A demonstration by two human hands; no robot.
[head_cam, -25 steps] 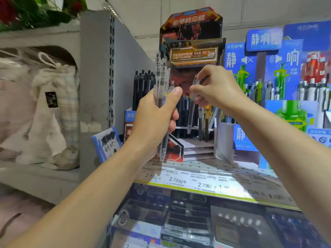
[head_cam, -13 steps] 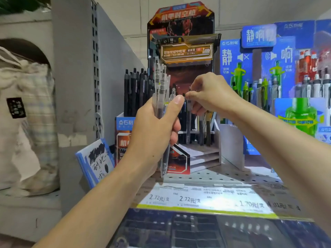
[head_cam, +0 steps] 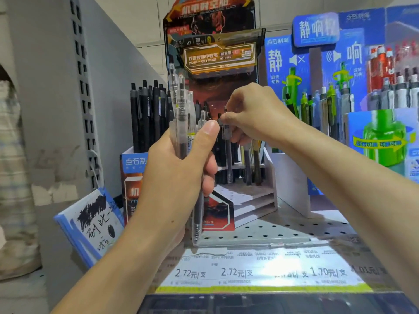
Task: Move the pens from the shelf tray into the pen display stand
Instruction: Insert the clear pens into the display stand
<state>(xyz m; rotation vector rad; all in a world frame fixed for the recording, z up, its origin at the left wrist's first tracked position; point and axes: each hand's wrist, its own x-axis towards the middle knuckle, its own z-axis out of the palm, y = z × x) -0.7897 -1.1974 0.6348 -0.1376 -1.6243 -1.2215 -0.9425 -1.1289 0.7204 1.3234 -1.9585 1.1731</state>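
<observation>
- Left hand (head_cam: 181, 175): centre of frame, fingers and thumb wrapped round a bundle (head_cam: 181, 123) of clear pens held upright. Count uncertain; at least four tops show above the fist, tips poking out below.
- Right hand (head_cam: 256, 114): just right of centre, fingertips pinching the top of one pen (head_cam: 228, 155), which stands upright at the stand's rear row, tip down among the pens there. Whether it is fully seated cannot be told.
- Stand (head_cam: 254, 196): tiered, centre of frame under the orange header card. Rear row holds several pens, roughly five to seven, partly hidden by the hands. The lower front steps show no pens.
- Progress: judged under way; some pens are placed, the bundle and the bare front steps remain.
- Shelf tray: not identifiable in view.
- Black pens (head_cam: 147, 114): left of centre, one box, about eight.
- Green and white pens (head_cam: 326, 105): right of frame, too blurred to count.
- Price strip (head_cam: 260, 271): lower centre, four legible prices.
</observation>
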